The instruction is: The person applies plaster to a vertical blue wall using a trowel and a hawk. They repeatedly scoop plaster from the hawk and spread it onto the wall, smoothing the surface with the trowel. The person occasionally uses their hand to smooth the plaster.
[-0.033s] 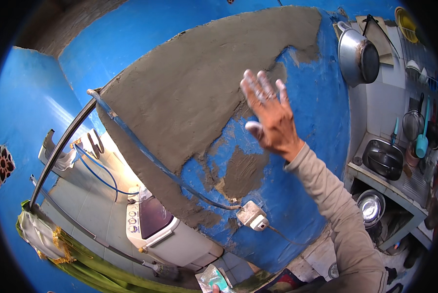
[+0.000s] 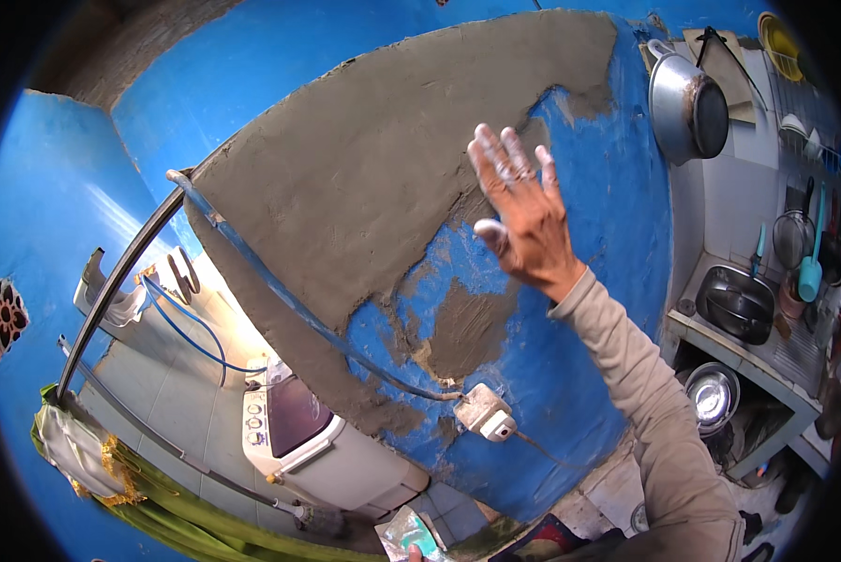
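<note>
My right hand (image 2: 530, 220) is held up before the wall, fingers apart and tips whitened with dust or paste. Whether its palm touches the surface cannot be seen. Wet grey plaster (image 2: 364, 169) covers much of the blue wall (image 2: 612, 309), with a ragged lower right edge beside the hand. A separate plaster patch (image 2: 472, 323) lies below it. Only a fingertip of my left hand (image 2: 415, 554) shows at the bottom edge, pressed on a flat grey-and-teal piece (image 2: 407, 532) smeared with pale material; the rest is hidden.
A blue pipe (image 2: 280, 290) crosses the plaster to a white socket box (image 2: 484, 412) with a cable. At lower left stand a washing machine (image 2: 289, 421) and a green curtain (image 2: 177, 515). A metal pot (image 2: 687, 108) hangs at right, above a sink (image 2: 737, 304).
My right hand has shifted very slightly up and to the right, with its fingers still spread. My left hand and the flat piece look the same.
</note>
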